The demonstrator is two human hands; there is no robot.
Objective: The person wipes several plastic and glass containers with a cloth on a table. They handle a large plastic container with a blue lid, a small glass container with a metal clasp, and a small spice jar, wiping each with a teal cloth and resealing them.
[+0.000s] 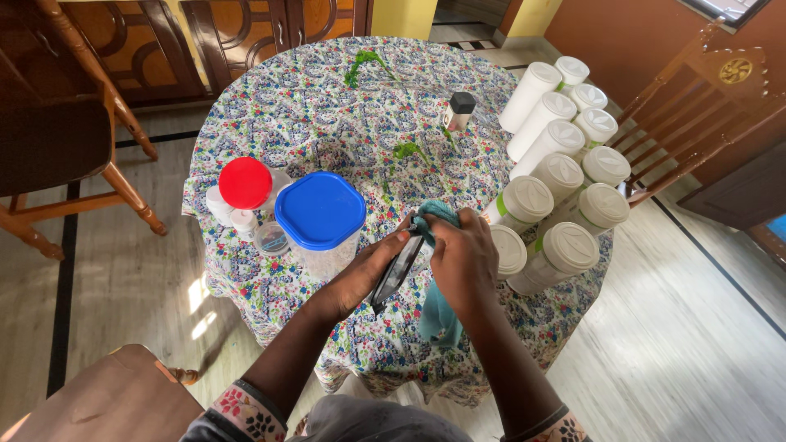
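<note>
My left hand grips a small dark flat lid-like object by its edge, tilted over the near rim of the round table. Against that object my right hand presses a teal cloth, which bunches above the fingers and hangs down below the palm. Both hands meet above the flower-patterned tablecloth. Just left of my left hand stands a clear container with a blue lid.
Several white lidded canisters crowd the table's right side. A red-lidded jar and a small clear jar sit at left, a black-capped shaker farther back. Green scraps lie mid-table. Wooden chairs stand around.
</note>
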